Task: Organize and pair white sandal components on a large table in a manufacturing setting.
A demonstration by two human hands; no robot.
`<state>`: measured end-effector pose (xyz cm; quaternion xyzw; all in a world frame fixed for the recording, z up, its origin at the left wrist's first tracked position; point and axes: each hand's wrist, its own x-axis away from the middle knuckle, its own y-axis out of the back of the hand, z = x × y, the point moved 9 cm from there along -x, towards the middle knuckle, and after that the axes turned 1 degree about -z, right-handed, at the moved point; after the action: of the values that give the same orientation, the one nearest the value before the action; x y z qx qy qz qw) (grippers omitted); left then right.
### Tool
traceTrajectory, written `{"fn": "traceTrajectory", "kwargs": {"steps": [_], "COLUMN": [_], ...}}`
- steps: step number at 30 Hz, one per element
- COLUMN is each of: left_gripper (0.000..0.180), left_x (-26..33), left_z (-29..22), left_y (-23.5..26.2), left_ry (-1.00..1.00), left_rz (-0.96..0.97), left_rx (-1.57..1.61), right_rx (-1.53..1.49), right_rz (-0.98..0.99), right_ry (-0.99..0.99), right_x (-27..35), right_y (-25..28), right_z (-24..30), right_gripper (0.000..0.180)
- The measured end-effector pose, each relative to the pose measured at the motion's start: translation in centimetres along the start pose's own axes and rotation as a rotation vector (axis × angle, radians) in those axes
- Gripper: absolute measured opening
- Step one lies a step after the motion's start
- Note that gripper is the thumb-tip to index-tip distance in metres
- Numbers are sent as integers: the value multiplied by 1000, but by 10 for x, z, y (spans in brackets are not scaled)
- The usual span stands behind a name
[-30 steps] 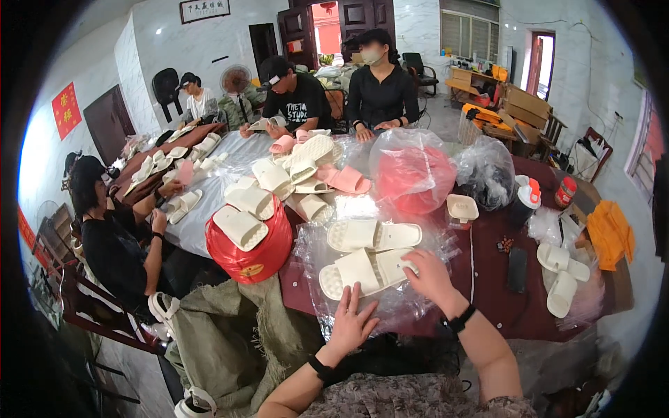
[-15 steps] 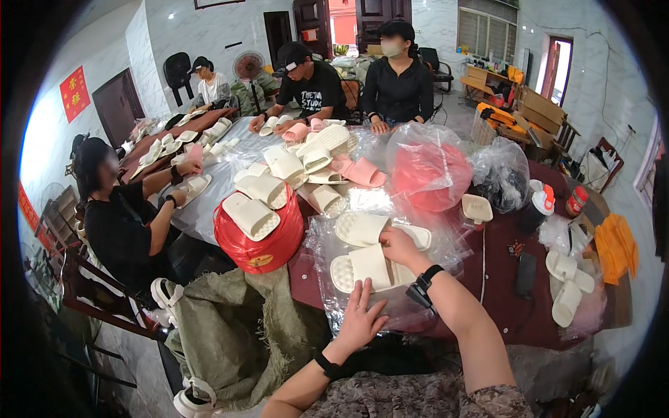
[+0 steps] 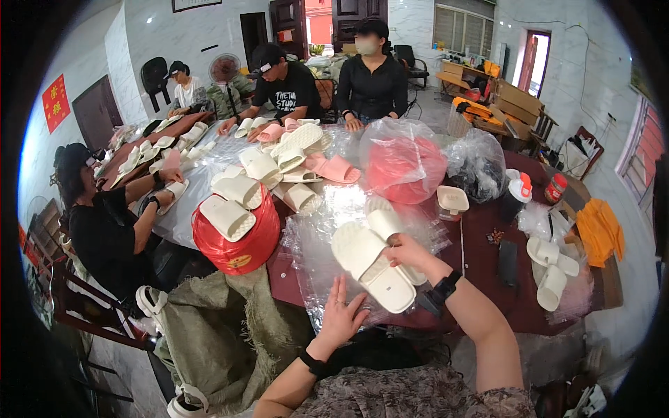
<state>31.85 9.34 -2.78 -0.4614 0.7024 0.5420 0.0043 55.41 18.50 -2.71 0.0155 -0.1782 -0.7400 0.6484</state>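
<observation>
My right hand [image 3: 417, 256] is closed on the edge of a cream slipper [image 3: 357, 252], which it holds tilted above the table. That slipper's wide, smooth face shows, with a small mark near the end closest to me. Partly behind it lies a second cream slipper [image 3: 385, 220], its band facing up. My left hand [image 3: 340, 315] has its fingers spread over the clear plastic bags [image 3: 306, 268], just left of the tilted slipper's near end. It holds nothing.
A heap of cream and pink slippers [image 3: 333, 168] and a red bundle [image 3: 240, 244] lie to the left. Farther right are a bagged red roll [image 3: 406, 169], a lidded tub [image 3: 453, 200], a cup [image 3: 514, 198] and more slippers [image 3: 552, 285]. Co-workers [image 3: 104, 223] surround the table.
My right hand has lifted and turned the nearer slipper, bringing it across the other one. My left hand has come off its edge. The whole view has shifted.
</observation>
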Motion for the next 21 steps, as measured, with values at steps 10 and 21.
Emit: {"fn": "traceTrajectory", "kwargs": {"steps": [10, 21], "left_gripper": [43, 47], "left_x": [3, 4], "left_z": [0, 2], "left_y": [3, 0], "left_ry": [-6, 15], "left_rz": [-3, -7], "left_rx": [-17, 2], "right_rx": [659, 829], "right_rz": [-52, -270], "right_ry": [250, 482], "right_x": [25, 7], "right_y": [-2, -30], "right_z": [38, 22], "right_gripper": [58, 36]}}
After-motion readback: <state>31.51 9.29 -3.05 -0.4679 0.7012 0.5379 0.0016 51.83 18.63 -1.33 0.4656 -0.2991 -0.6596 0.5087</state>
